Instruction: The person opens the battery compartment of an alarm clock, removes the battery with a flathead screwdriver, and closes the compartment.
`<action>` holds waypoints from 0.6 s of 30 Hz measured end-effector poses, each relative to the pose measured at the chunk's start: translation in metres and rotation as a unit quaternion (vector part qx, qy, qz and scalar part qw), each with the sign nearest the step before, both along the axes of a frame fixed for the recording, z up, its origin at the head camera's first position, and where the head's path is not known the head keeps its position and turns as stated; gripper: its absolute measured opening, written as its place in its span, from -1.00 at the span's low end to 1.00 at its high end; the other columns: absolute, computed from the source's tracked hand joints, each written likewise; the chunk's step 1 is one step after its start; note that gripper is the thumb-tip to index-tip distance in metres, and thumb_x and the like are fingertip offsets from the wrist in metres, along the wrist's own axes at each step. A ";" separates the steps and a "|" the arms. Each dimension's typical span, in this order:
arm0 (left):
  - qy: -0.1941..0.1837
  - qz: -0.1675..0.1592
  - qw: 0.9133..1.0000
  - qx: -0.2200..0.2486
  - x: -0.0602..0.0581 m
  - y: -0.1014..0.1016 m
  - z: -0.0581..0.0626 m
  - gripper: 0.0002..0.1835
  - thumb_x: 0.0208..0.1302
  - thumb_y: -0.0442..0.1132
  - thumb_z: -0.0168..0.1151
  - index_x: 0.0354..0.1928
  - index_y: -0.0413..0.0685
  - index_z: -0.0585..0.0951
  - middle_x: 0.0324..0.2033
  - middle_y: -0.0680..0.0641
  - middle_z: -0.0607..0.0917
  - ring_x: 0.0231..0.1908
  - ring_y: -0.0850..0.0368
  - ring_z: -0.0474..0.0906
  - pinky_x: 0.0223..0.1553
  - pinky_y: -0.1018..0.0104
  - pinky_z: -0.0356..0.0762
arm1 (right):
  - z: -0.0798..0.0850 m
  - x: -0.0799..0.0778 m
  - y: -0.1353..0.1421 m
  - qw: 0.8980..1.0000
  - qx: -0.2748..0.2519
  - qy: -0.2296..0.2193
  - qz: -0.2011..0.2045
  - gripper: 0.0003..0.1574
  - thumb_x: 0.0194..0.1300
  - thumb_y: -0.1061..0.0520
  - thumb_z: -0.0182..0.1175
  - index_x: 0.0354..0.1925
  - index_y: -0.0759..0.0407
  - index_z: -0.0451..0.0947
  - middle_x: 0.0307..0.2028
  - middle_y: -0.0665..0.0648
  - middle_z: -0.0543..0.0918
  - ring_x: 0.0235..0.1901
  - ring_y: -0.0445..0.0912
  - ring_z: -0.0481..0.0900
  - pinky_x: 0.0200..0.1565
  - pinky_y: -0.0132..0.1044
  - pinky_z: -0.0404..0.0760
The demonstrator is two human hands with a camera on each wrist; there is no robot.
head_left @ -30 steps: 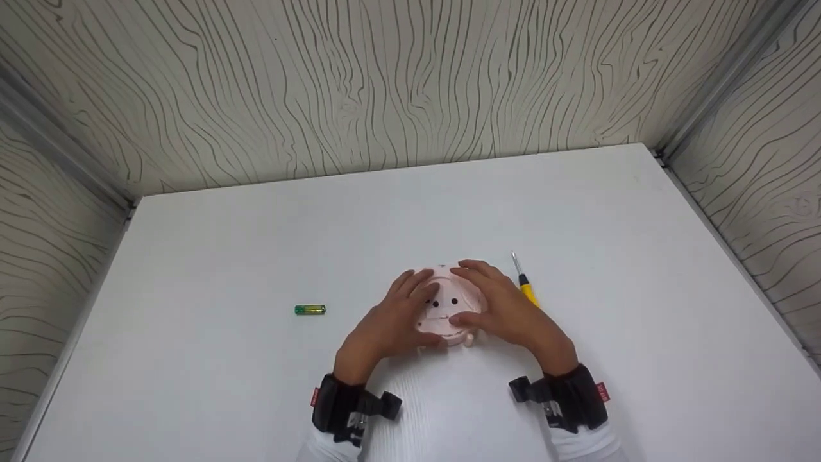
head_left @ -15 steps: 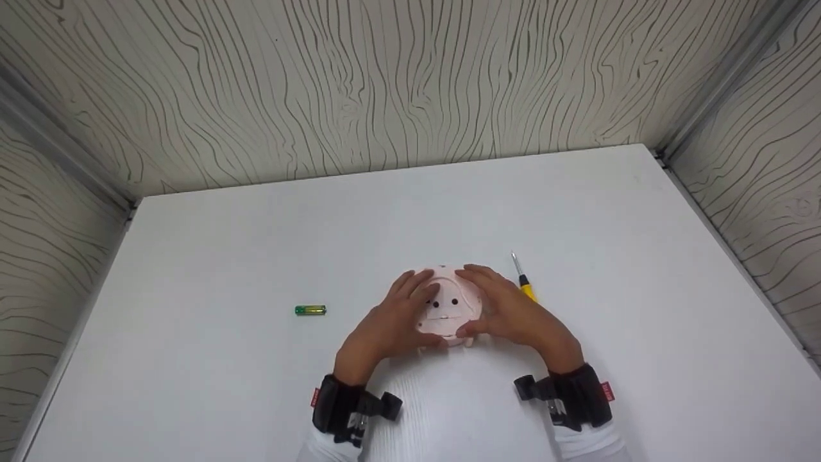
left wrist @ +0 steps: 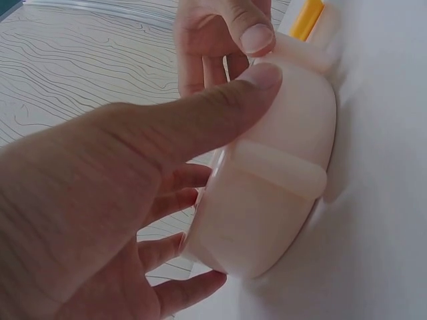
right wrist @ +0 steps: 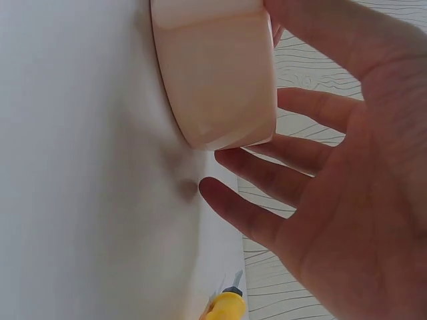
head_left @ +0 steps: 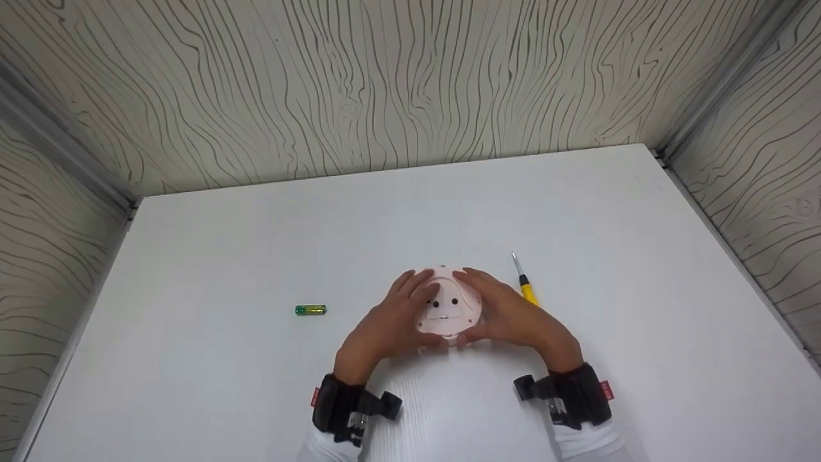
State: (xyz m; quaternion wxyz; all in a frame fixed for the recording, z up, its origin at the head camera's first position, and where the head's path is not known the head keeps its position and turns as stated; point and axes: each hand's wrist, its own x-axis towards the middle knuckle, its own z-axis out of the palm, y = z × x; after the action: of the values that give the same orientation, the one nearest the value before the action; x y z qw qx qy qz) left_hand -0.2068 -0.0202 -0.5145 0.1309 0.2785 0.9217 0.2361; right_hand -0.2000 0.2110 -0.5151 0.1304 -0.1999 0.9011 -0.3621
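A round pale pink alarm clock (head_left: 454, 314) lies face down on the white table, its back turned up with small dark spots and a rectangular cover. My left hand (head_left: 388, 324) grips its left side, thumb at the near edge and fingers spread over the back and far rim. Around the right side curls my right hand (head_left: 513, 314), its thumb near the other thumb. In the left wrist view, both thumbs press the clock's side wall (left wrist: 287, 113) beside its stubby feet (left wrist: 283, 170). The right wrist view shows some right fingers (right wrist: 267, 177) at the rim, others apart from it.
A green and gold battery (head_left: 311, 310) lies on the table (head_left: 224, 256) to the left. Right of the clock is a screwdriver (head_left: 526, 289) with a yellow and black handle, partly behind the right hand. Wood-patterned walls (head_left: 385, 83) bound the table's back and sides.
My right thumb has moved from over the clock's back down to its near edge, and the right fingers have shifted slightly along the far rim. The left hand and clock stay in place.
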 end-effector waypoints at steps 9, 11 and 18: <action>0.007 -0.002 1.000 -0.010 0.000 0.000 0.000 -0.07 0.08 0.17 0.40 0.46 0.12 0.24 0.52 0.09 0.11 0.53 -0.01 -0.08 0.32 0.02 0.39 | -0.005 0.000 0.001 1.000 -0.021 0.016 -0.007 0.25 -0.13 -0.30 0.52 0.44 0.01 0.22 0.42 0.14 0.28 0.40 0.14 0.25 0.35 0.18 0.29; 0.010 -0.004 1.000 -0.011 0.000 0.000 0.000 -0.08 0.08 0.17 0.40 0.46 0.12 0.25 0.52 0.10 0.11 0.53 0.00 -0.08 0.31 0.03 0.40 | -0.006 0.000 0.001 1.000 -0.008 0.028 -0.011 0.24 -0.15 -0.34 0.51 0.42 -0.02 0.25 0.42 0.14 0.30 0.39 0.14 0.28 0.33 0.18 0.32; 0.021 -0.011 1.000 -0.003 0.000 -0.002 0.000 -0.13 0.10 0.18 0.38 0.43 0.10 0.31 0.51 0.08 0.14 0.52 -0.04 -0.06 0.27 0.00 0.44 | -0.007 0.002 0.000 0.998 0.042 0.038 -0.032 0.22 -0.16 -0.44 0.45 0.41 -0.12 0.27 0.44 0.12 0.28 0.39 0.17 0.29 0.31 0.21 0.34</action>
State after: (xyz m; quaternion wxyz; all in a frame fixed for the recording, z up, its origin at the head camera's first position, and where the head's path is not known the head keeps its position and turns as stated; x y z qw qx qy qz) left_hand -0.2067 -0.0221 -0.5140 0.1149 0.2934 0.9219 0.2256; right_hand -0.1982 0.2109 -0.5221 0.0929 -0.1791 0.9258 -0.3196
